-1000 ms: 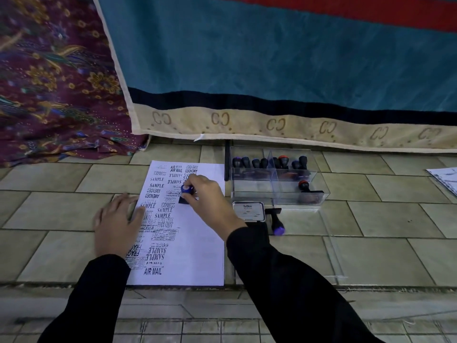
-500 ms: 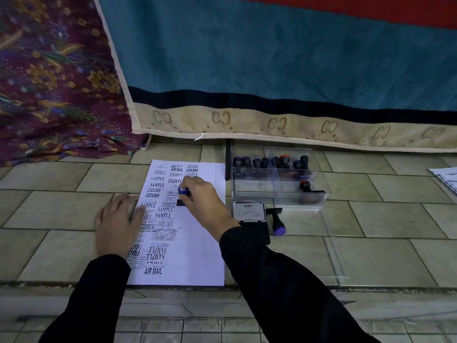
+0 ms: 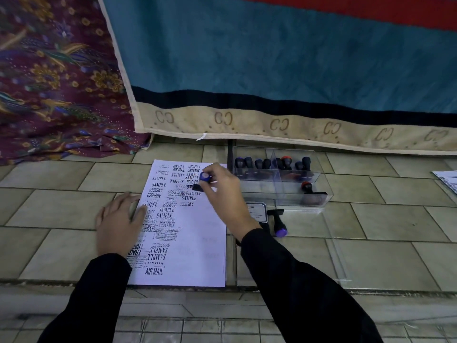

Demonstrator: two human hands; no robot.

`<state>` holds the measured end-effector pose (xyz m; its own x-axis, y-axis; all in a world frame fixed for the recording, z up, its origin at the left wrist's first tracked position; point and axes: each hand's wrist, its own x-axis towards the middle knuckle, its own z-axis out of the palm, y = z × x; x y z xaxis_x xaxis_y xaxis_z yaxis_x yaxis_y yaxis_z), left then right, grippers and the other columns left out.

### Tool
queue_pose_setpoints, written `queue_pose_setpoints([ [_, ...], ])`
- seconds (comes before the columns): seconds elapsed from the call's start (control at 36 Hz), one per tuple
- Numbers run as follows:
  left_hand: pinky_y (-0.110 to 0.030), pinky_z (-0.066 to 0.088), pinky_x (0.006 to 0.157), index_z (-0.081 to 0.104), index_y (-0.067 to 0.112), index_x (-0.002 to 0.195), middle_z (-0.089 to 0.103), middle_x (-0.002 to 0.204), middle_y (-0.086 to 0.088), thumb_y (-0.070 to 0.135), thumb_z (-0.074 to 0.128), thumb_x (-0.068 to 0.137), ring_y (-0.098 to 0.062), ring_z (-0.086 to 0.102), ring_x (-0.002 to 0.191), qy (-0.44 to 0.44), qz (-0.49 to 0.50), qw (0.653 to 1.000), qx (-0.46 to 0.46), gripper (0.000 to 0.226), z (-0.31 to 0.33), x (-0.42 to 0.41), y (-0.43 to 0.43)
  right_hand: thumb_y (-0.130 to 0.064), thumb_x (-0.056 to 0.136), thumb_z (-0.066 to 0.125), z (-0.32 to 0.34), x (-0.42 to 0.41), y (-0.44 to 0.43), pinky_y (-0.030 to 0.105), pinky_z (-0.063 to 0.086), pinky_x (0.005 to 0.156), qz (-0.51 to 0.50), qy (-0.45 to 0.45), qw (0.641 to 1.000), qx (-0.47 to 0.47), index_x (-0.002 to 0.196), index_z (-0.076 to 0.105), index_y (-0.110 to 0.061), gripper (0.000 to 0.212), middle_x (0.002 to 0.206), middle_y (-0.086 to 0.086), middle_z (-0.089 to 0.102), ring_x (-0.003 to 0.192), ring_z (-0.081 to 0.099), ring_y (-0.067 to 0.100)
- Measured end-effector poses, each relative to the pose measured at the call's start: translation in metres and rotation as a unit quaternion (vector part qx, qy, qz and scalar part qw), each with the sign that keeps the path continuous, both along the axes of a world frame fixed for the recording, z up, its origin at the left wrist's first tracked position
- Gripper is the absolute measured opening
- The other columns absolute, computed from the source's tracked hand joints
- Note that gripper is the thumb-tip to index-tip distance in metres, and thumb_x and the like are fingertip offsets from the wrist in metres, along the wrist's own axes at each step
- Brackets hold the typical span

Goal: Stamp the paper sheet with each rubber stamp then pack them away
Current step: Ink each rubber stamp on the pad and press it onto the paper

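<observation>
Tiled floor (image 3: 371,219). Right hand (image 3: 222,196): fingers pinch blue-capped stamp (image 3: 201,181), base against paper sheet (image 3: 197,238) below fingertips. Left hand (image 3: 118,224): fingers flat, pinning sheet's left edge. Advice: press squarely, lift straight, avoid smudging.

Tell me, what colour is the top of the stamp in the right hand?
Blue-purple, on the black rubber stamp pinched by the right hand; head view.
</observation>
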<state>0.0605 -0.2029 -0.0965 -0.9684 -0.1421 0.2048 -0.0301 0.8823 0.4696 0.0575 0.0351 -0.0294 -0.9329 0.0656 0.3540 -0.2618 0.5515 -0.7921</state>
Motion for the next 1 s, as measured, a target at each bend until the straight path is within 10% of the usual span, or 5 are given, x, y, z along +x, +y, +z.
queue_pose_setpoints([
  [0.33,-0.041,0.018,0.114,0.063,0.020,0.119,0.051,0.142,-0.001,0.027,0.062,0.092,-0.022,0.040,0.134,0.002,0.005,1.000,-0.003,0.028,0.000,0.000,0.002,-0.004,0.081,0.070,-0.001,0.068,0.077,0.006,0.043,0.073,-0.029,0.122,0.987,0.099,0.096,0.067,-0.007,0.016,0.086,-0.001,0.062,0.075,0.055,0.000],
  [1.0,-0.038,0.012,0.116,0.060,0.020,0.126,0.045,0.148,-0.002,0.029,0.056,0.095,-0.020,0.032,0.141,-0.023,0.003,1.000,-0.004,0.033,0.005,0.003,0.003,-0.002,0.079,0.070,-0.023,0.093,0.094,0.017,0.051,0.075,-0.005,0.096,0.991,0.096,0.090,0.068,-0.005,0.012,0.087,0.001,0.064,0.083,0.059,0.004],
])
